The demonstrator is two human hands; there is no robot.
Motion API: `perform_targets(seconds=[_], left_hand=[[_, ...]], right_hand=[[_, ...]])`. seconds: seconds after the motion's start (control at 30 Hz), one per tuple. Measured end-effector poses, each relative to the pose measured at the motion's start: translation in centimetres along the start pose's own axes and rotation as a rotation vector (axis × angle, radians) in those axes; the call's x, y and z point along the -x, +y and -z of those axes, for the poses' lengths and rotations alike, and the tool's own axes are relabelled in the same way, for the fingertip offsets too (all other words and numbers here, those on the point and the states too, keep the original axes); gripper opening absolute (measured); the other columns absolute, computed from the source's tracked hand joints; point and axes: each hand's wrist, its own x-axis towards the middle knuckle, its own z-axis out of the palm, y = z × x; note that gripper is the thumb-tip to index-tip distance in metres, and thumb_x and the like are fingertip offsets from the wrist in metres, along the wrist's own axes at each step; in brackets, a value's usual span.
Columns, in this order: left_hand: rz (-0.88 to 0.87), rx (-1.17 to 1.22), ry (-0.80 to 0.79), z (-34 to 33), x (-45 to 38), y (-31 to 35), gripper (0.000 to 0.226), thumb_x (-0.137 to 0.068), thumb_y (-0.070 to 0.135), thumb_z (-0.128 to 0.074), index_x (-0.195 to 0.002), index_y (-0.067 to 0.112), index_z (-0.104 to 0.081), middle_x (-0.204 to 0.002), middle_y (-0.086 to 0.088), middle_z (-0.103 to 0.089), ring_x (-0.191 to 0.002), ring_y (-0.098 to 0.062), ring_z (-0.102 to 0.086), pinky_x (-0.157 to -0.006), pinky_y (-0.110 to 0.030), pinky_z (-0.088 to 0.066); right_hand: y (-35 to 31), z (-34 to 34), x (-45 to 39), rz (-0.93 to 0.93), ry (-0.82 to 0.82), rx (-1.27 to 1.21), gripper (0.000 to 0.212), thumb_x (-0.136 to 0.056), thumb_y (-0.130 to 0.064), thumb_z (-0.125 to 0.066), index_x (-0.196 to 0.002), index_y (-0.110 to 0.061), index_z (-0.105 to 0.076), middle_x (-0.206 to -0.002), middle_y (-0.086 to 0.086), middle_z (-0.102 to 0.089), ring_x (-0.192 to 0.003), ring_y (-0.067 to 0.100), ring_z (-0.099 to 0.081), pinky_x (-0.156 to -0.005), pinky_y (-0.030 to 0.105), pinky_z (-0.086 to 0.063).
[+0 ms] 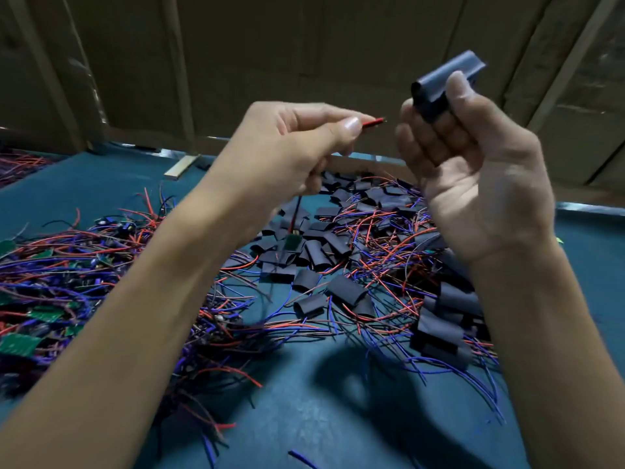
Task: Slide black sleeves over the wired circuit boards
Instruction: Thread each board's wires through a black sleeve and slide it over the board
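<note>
— What are the hands doing above the desk (338,418)?

— I am pinching the red wire end (373,122) in my left hand (287,150), tip pointing right toward the sleeve; its circuit board (293,242) is dangling below. My right hand (473,170) is curling round a black sleeve (446,79), its long axis slanting up to the right, near the wire tip.

— And below?

— Loose sleeves (338,265) and wired boards (50,299) are lying heaped.

Two hands are raised – the left hand (291,147) pinches one wire pair (373,122), the right hand (473,177) holds one black sleeve (443,81). Loose sleeves (345,289) and wired boards (44,313) on the bench (338,418) are too many to count.
</note>
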Motion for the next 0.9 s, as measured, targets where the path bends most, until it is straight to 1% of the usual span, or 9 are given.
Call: perform_targets(seconds=[0.13,0.27,0.37,0.5,0.6,0.7,0.73,0.8,0.9], left_hand=[[0.015,0.104,-0.007,-1.5,0.0,-0.2,0.020,-0.095,0.006,-0.063,-0.098,0.015,-0.080,-0.075,-0.001,-0.069,-0.068,-0.007,-0.052,-0.049,-0.017,-0.031],[-0.027,0.171,0.071,-2.5,0.3,-0.4,0.012,-0.090,0.007,-0.072,-0.094,0.016,-0.079,-0.080,-0.002,-0.074,-0.069,-0.008,-0.063,-0.049,-0.015,-0.035],[-0.035,0.225,0.122,-2.9,0.5,-0.5,0.009,-0.086,0.003,-0.075,-0.089,0.011,-0.071,-0.075,-0.004,-0.071,-0.066,-0.011,-0.065,-0.047,-0.017,-0.038],[-0.067,0.117,0.134,-3.1,0.6,-0.9,0.026,-0.084,0.010,-0.080,-0.093,0.013,-0.055,-0.078,-0.006,-0.074,-0.072,-0.020,-0.069,-0.051,-0.023,-0.044],[-0.024,0.052,0.016,-2.7,0.3,-0.9,0.042,-0.077,0.023,-0.084,-0.106,0.016,-0.053,-0.085,-0.001,-0.076,-0.083,-0.018,-0.074,-0.069,-0.032,-0.058],[0.110,-0.329,-0.251,-1.1,0.1,-1.6,0.068,-0.062,0.044,-0.090,-0.120,0.030,-0.056,-0.109,0.004,-0.072,-0.097,-0.012,-0.073,-0.091,-0.039,-0.058],[0.150,-0.470,-0.346,-0.8,0.2,-1.9,0.065,-0.064,0.045,-0.090,-0.120,0.032,-0.059,-0.110,0.007,-0.071,-0.097,-0.009,-0.072,-0.090,-0.036,-0.058],[0.159,-0.607,-0.443,-0.6,0.3,-2.7,0.034,-0.079,0.034,-0.084,-0.110,0.028,-0.071,-0.099,0.008,-0.075,-0.088,-0.006,-0.072,-0.081,-0.026,-0.055],[0.130,-0.460,-0.387,-1.1,0.4,-3.5,0.012,-0.092,0.012,-0.072,-0.103,0.011,-0.076,-0.084,-0.001,-0.078,-0.082,-0.017,-0.074,-0.076,-0.021,-0.056]], right_hand=[[-0.1,0.2,-0.2,-0.033,0.023,-0.009,0.008,-0.088,-0.012,-0.067,-0.090,-0.006,-0.070,-0.090,0.009,-0.076,-0.087,0.021,-0.075,-0.082,0.031,-0.059],[0.7,0.9,-0.3,-0.013,-0.066,0.109,0.007,-0.092,-0.009,-0.066,-0.094,-0.003,-0.068,-0.089,0.012,-0.075,-0.085,0.023,-0.073,-0.086,0.036,-0.058],[1.3,0.9,-0.1,0.026,-0.101,0.176,0.006,-0.092,-0.007,-0.067,-0.092,-0.005,-0.073,-0.084,0.010,-0.075,-0.079,0.020,-0.072,-0.082,0.035,-0.059],[1.4,0.9,0.1,0.079,-0.051,0.241,0.004,-0.090,-0.001,-0.070,-0.090,-0.001,-0.074,-0.081,0.014,-0.075,-0.077,0.028,-0.073,-0.077,0.039,-0.060],[0.9,1.0,0.0,0.116,0.057,0.251,0.002,-0.086,0.002,-0.072,-0.088,0.000,-0.072,-0.078,0.014,-0.074,-0.067,0.023,-0.070,-0.069,0.036,-0.059],[-0.1,1.2,-0.2,0.150,0.138,0.207,0.006,-0.085,0.001,-0.073,-0.089,-0.001,-0.071,-0.075,0.012,-0.073,-0.066,0.021,-0.068,-0.068,0.033,-0.059],[-0.4,1.4,-0.3,0.164,0.161,0.187,0.009,-0.085,0.001,-0.073,-0.093,0.000,-0.070,-0.076,0.012,-0.072,-0.067,0.021,-0.067,-0.069,0.033,-0.059],[-0.9,1.7,-0.5,0.191,0.188,0.163,0.013,-0.086,0.001,-0.073,-0.098,0.002,-0.068,-0.077,0.012,-0.072,-0.068,0.021,-0.067,-0.071,0.034,-0.059],[-1.3,2.2,-0.7,0.188,0.190,0.169,0.009,-0.087,0.000,-0.072,-0.095,-0.001,-0.069,-0.078,0.010,-0.073,-0.072,0.021,-0.069,-0.074,0.033,-0.058]])
